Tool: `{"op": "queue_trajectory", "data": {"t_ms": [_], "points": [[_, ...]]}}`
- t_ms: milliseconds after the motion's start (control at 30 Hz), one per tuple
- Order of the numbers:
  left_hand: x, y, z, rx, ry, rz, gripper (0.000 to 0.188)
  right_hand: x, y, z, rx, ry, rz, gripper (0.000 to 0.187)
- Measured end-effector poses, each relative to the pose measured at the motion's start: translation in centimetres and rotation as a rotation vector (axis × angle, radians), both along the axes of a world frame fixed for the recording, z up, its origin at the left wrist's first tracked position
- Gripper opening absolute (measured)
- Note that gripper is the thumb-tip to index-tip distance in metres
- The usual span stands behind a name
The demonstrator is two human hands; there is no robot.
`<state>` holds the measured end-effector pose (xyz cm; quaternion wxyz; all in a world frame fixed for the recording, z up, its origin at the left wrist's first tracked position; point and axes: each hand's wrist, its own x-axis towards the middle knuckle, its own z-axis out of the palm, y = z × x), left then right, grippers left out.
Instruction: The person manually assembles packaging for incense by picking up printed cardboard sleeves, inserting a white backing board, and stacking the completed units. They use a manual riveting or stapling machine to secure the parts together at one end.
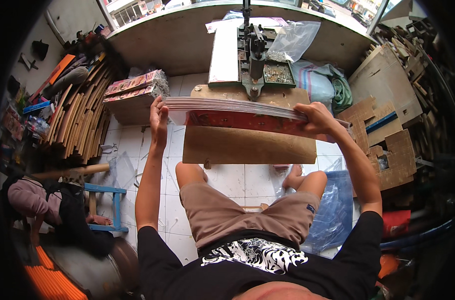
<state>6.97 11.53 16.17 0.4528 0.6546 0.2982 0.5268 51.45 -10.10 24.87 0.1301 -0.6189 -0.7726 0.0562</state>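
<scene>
A stack of flat red printed sheets in clear plastic [237, 119] is held up level in front of me, its layered edges toward the far side. My right hand [315, 119] grips the stack near its right end, thumb and fingers closed over the edge. At the left end, my left hand [159, 117] stands upright with fingers stretched out, its palm side against or very near the stack's edge. Below the stack is a brown wooden board [247, 145], part of a work table. Beyond it stands a dark hand press [256, 65], with a tray of small metal pieces [279, 74] beside it.
Bundled printed packs [137, 85] sit on a box at the left. Wooden boards [80, 115] lean behind them. A blue stool [116, 210] and a seated person [47, 205] are at the lower left. Cut brown boards [387, 140] and clear plastic sheeting [332, 210] lie right.
</scene>
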Motion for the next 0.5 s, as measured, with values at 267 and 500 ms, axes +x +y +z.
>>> {"op": "queue_trajectory", "data": {"t_ms": [267, 500], "points": [[1.4, 0.7, 0.3, -0.106, -0.039, 0.103, 0.048, 0.4, -0.2, -1.4, -0.072, -0.029, -0.003, 0.051], [3.1, 0.7, -0.7, -0.269, -0.186, 0.106, 0.018, 0.2, -0.4, -2.7, 0.045, -0.041, -0.041, 0.055]]}}
